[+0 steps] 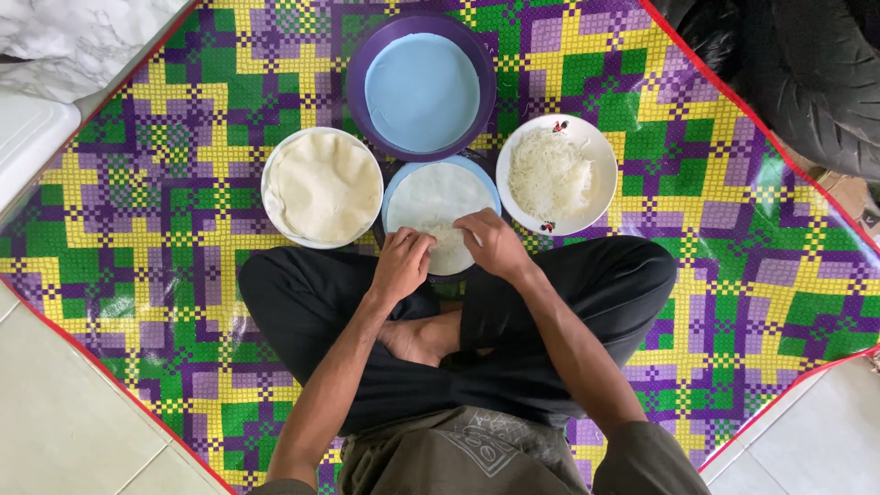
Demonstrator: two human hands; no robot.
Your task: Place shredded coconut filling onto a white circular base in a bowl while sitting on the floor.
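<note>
Wrapper: thin round white sheet [438, 197] lying flat on a light blue plate [489, 188], just in front of the crossed legs.
Filling: small white heap [449, 240] at the sheet's near edge.
Left hand [401, 264]: fingers curled together, pinching the near edge.
Right hand [495, 243]: fingers bent, pressing the same edge.
Neighbours: bowl of stacked wrappers [323, 186] left, bowl of white noodles [555, 172] right, purple basin [422, 87] behind, all near the plate.
Open room: checked mat [752, 275] on both sides.

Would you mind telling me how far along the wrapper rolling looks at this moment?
Done: a round wrapper lies flat on the blue plate, with some white filling on its near edge. In hand: the left hand and right hand are both at that near edge, over the filling. Left: no finished roll is visible; the stack of wrappers and the bowl of white noodles remain.
</note>
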